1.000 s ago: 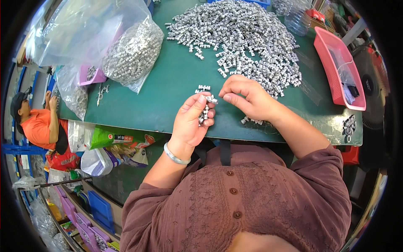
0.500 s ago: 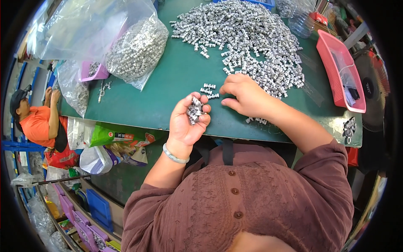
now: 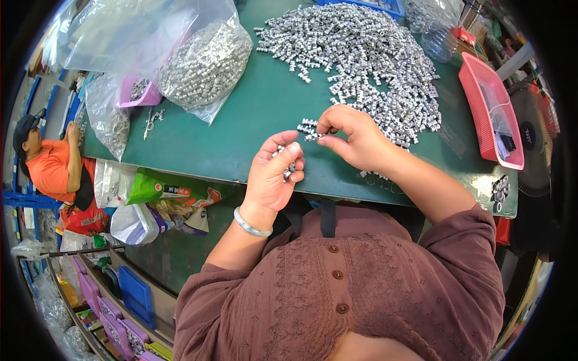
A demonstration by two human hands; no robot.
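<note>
My left hand [image 3: 270,180] is curled palm up near the table's front edge, with a handful of small silvery metal fittings [image 3: 288,166] in it and the thumb lying over them. To its right, my right hand [image 3: 359,141] reaches down to the table, thumb and forefinger pinched at one of a few ribbed metal fittings [image 3: 307,127] lying in a small group. The fingertips partly cover that piece. Beyond both hands spreads a large heap of the same fittings [image 3: 355,45].
A clear bag of fittings [image 3: 208,66] and a purple scoop [image 3: 139,93] occupy the left of the green table [image 3: 198,147]. A pink basket [image 3: 490,111] stands at the right edge, near a fan [image 3: 533,135]. At far left is a person in orange [image 3: 53,168].
My right hand's fingers have come down and closed on a fitting in the small group. My left thumb has folded over the handful. The view has shifted slightly.
</note>
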